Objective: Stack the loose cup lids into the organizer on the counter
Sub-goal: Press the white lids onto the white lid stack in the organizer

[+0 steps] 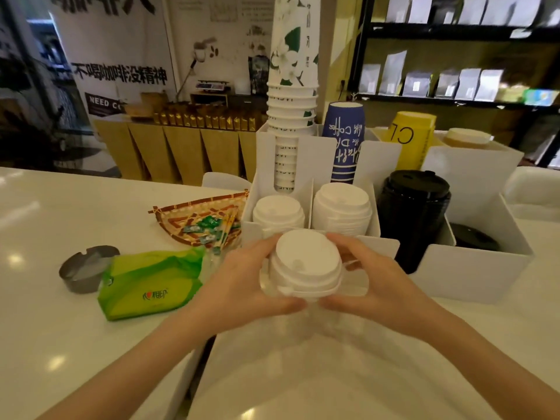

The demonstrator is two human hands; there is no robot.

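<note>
Grip: both my hands, left hand (242, 286) and right hand (375, 286), clasp a short stack of white lids (304, 263) between them.
Lids: held above the table (45, 313), just before the white organizer (472, 277).
Organizer: white lid stacks (342, 207) fill two front slots; black lids (413, 207) stand right.
Behind: upturned cup stacks (292, 95).
</note>
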